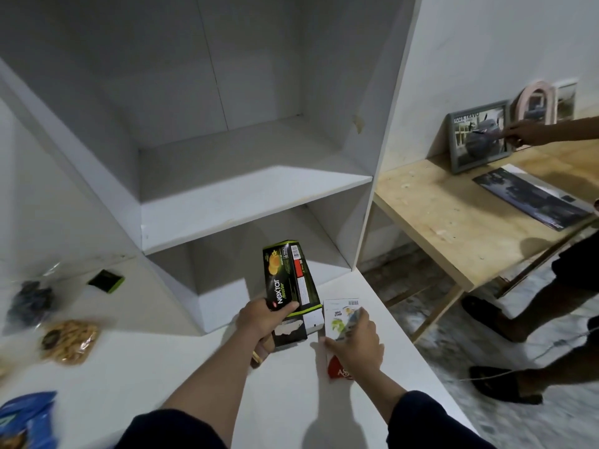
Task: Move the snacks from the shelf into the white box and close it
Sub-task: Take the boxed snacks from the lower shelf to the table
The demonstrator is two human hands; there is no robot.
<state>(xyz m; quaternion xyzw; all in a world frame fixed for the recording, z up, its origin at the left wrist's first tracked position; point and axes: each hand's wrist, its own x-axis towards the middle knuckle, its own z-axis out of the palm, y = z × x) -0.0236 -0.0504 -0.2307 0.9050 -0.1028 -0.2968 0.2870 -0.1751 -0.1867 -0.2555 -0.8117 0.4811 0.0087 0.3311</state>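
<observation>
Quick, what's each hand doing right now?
Left hand: closed around the black-and-green Nextar box.
Right hand: gripping the white snack packet.

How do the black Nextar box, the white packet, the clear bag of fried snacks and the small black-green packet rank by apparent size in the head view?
1. black Nextar box
2. and 3. unsure: white packet is partly hidden by the right hand; clear bag of fried snacks looks similar
4. small black-green packet
</observation>
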